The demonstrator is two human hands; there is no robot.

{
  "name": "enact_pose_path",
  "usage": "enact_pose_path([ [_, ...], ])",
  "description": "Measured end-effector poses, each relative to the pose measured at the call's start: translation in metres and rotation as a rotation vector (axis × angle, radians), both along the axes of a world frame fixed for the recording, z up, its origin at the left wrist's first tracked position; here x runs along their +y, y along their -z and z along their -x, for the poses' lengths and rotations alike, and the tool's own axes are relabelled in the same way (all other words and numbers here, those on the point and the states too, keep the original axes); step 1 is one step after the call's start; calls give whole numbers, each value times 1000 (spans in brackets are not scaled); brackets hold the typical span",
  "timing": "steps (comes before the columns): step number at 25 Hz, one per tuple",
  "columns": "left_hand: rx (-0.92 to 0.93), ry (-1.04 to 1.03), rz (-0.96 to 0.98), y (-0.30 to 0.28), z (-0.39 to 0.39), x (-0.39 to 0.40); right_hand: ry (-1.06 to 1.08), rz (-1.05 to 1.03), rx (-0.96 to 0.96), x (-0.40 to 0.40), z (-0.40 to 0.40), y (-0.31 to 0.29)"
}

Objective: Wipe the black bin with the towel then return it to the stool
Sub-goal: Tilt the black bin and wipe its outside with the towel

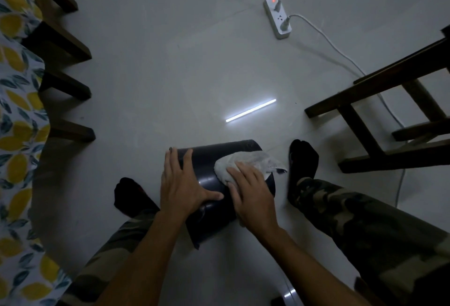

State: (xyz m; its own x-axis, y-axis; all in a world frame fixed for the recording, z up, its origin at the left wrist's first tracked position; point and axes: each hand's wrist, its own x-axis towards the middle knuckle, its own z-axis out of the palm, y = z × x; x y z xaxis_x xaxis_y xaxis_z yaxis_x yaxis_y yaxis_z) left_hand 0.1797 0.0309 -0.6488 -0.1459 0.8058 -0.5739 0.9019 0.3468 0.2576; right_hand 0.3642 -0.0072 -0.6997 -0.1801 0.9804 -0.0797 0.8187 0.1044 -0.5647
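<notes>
The black bin (214,218) lies on its side on the pale floor between my two feet in black socks. My left hand (182,181) rests flat on the bin's upper left side, fingers spread, steadying it. My right hand (250,191) presses a crumpled grey-white towel (246,162) against the bin's right side; part of the towel hangs over the bin's far right edge. The dark wooden stool (379,113) stands to the right, its legs and rungs in view.
A white power strip (277,16) with plugged cables lies at the far right, and a cable runs down past the stool. Dark table legs (60,86) and a lemon-print cloth (17,135) line the left edge. A lamp's reflection streaks the floor mid-frame.
</notes>
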Motion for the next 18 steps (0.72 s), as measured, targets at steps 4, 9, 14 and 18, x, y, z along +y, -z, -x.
enact_pose_path([
  [4, -31, -19, 3, 9, 6, -1, 23, -22, -76, 39, 9, 18],
  [9, -19, -75, 37, 9, 6, 2, 14, 164, -240, 104, 14, 24],
  [14, -16, -64, 63, 10, 3, -4, 66, 66, -324, 57, -4, 18],
  [18, 21, 96, 108, 17, 0, -9, 170, 198, -271, -8, -24, 13],
])
